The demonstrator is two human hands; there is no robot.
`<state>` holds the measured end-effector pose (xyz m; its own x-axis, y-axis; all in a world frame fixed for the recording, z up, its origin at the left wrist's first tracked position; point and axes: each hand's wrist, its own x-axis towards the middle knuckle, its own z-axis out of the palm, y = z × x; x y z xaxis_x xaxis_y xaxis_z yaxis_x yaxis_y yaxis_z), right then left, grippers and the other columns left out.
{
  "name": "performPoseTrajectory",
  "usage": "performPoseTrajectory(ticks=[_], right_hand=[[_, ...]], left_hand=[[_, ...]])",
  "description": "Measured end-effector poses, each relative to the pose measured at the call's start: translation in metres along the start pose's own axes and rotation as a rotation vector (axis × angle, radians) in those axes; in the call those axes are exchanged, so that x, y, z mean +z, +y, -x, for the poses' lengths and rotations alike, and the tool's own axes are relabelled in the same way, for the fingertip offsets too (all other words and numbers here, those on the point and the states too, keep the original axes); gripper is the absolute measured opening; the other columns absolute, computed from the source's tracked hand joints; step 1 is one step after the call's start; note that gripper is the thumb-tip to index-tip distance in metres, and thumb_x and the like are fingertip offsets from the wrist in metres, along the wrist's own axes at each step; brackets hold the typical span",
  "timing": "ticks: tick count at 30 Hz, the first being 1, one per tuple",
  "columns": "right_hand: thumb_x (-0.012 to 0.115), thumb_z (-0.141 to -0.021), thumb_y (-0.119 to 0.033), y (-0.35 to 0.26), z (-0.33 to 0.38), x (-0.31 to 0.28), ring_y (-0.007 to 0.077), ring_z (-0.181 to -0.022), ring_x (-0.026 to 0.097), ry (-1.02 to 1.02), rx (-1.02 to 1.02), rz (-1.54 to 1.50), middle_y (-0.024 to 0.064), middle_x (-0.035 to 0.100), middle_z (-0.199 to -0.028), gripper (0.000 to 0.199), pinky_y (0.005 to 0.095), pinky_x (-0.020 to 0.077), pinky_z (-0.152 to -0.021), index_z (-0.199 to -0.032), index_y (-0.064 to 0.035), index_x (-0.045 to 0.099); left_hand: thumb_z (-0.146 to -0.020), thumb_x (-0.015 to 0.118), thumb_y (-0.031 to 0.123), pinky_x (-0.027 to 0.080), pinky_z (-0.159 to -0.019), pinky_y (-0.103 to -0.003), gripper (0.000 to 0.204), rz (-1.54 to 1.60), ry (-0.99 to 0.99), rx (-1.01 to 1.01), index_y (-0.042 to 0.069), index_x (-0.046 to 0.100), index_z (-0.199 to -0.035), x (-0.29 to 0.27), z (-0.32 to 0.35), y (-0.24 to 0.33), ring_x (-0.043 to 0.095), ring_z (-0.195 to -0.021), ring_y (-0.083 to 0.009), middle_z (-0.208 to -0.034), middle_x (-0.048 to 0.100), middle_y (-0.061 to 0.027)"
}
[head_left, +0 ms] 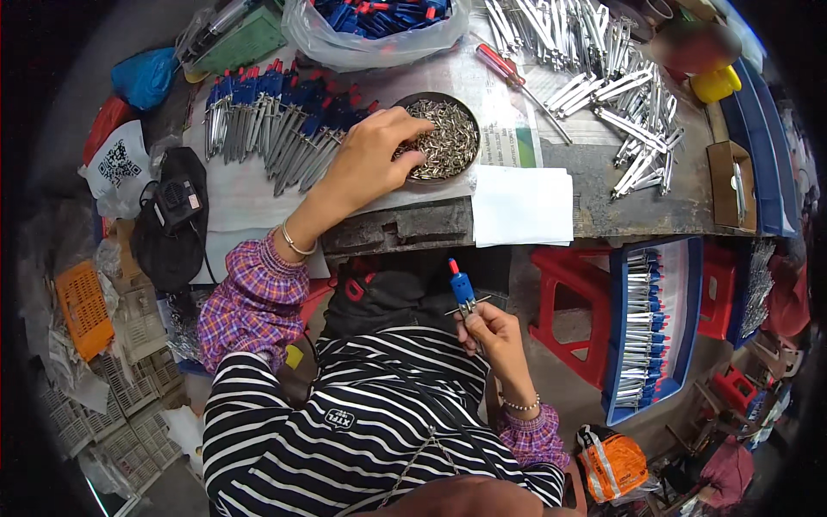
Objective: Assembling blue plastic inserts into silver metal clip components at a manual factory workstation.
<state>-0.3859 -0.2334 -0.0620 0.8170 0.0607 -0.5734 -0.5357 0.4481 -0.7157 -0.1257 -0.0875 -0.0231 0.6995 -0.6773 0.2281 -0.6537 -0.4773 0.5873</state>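
My left hand reaches over a round dark bowl filled with small shiny metal pieces, which look like screws or rivets. Its thumb and forefinger are apart, their tips at the pieces; whether anything lies between the other fingers is hidden. Close to my body, my right hand grips a blue-headed metal tool upright. This tool has a red tip, and a thin cross pin sticks out sideways below its blue part. Its lower end is hidden in my fingers.
Rows of similar blue-headed tools lie left of the bowl, below a plastic-lined tub of blue parts. A red-handled screwdriver, loose metal bars and white paper are right. A blue tray of tools stands beside a red stool.
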Motion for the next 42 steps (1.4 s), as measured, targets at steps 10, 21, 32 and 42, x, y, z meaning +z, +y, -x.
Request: performPoseTrajectory(ticks=[10,21,32,42], right_hand=[[0.051,-0.093,-0.013,0.001,-0.001,-0.001,0.0053,-0.056,0.046,0.004,-0.013,-0.001,0.0029,0.056,-0.07,0.018,0.0185,0.0393,-0.05,-0.096,0.0033,0.058],[0.051,-0.094,-0.012,0.002,-0.004,0.002,0.0055,-0.057,0.046,0.044,-0.065,-0.024,0.0028,0.056,-0.07,0.018,0.0188,0.0397,-0.051,-0.097,0.0035,0.058],[0.05,-0.094,-0.012,-0.002,-0.011,0.008,0.0061,-0.059,0.05,0.112,-0.134,-0.05,0.0041,0.057,-0.074,0.019,0.0201,0.0431,-0.053,-0.099,0.0045,0.057],[0.052,-0.091,-0.006,-0.008,-0.006,0.016,0.0061,-0.056,0.055,0.251,-0.316,0.317,0.004,0.063,-0.071,0.015,0.0204,0.0451,-0.052,-0.083,0.0038,0.059]], left_hand=[[-0.074,0.065,0.006,0.047,-0.065,-0.033,0.013,-0.055,0.07,0.098,0.002,0.065,-0.086,0.003,-0.002,-0.006,0.06,-0.073,-0.0274,-0.081,0.063,-0.0109],[-0.076,0.066,0.001,0.045,-0.056,-0.022,0.012,0.29,0.075,-0.063,0.001,0.069,-0.088,-0.006,0.0,-0.002,0.057,-0.062,-0.0097,-0.079,0.067,-0.0054],[-0.067,0.069,-0.006,0.047,-0.059,-0.023,0.009,0.534,-0.253,-0.122,-0.003,0.065,-0.074,0.002,0.038,0.049,0.062,-0.066,-0.0136,-0.074,0.065,-0.0091],[-0.064,0.074,0.001,0.046,-0.055,-0.032,0.014,0.322,-0.178,0.185,0.002,0.062,-0.072,0.031,0.056,0.068,0.058,-0.062,-0.0245,-0.069,0.059,-0.0093]])
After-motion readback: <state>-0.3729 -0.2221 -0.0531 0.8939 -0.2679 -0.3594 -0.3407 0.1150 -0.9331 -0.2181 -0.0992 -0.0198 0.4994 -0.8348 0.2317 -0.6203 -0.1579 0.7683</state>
